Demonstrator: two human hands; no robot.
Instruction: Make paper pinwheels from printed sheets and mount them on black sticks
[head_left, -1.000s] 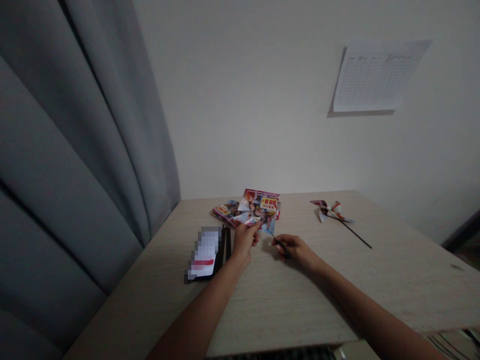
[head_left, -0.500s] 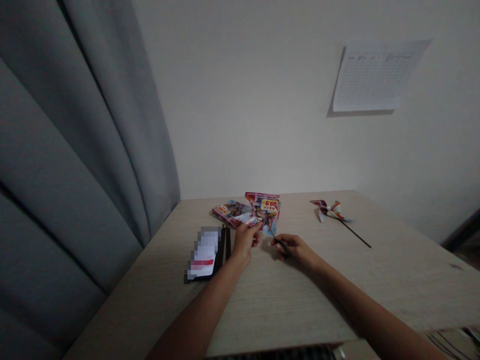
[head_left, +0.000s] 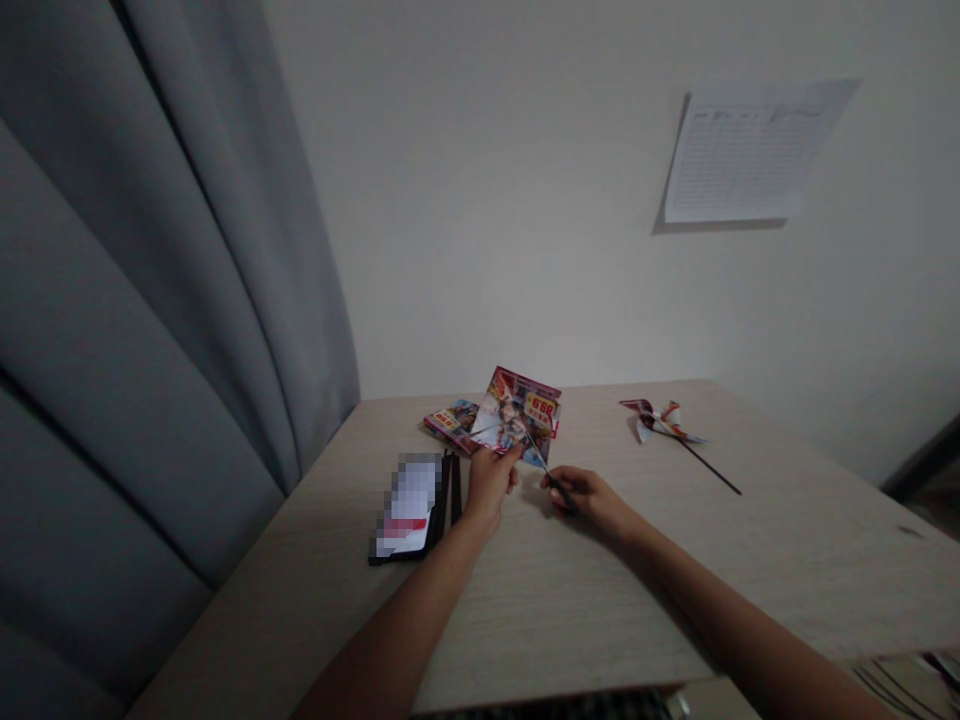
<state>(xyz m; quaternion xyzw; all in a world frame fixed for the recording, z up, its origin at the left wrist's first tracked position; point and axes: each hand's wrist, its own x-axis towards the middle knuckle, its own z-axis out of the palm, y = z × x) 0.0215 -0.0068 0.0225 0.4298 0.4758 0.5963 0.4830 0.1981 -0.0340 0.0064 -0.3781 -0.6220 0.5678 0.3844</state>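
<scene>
Between the fingers of my left hand [head_left: 492, 482] is the lower edge of a colourful printed sheet of paper [head_left: 516, 405], held up at a tilt above the table. My right hand [head_left: 589, 497] is closed round the dark handles of a pair of scissors [head_left: 556, 482]. The thin blades point up and left, against the printed side of the sheet near its lower right. Behind the sheet, to the left, lies a stack of similar printed leaflets [head_left: 448, 422], partly covered by it.
A phone [head_left: 409, 505] with a lit, blurred screen lies left of my hands, beside dark sticks [head_left: 456, 490]. A paper pinwheel [head_left: 660, 422] on a black stick lies at the right. A grey curtain [head_left: 225, 250] borders the table [head_left: 600, 620]. A printed form [head_left: 750, 155] hangs on the wall.
The sheet, folded or bent open before, now shows a flatter, fuller face and has turned and risen slightly. Both hands have stayed nearly in place.
</scene>
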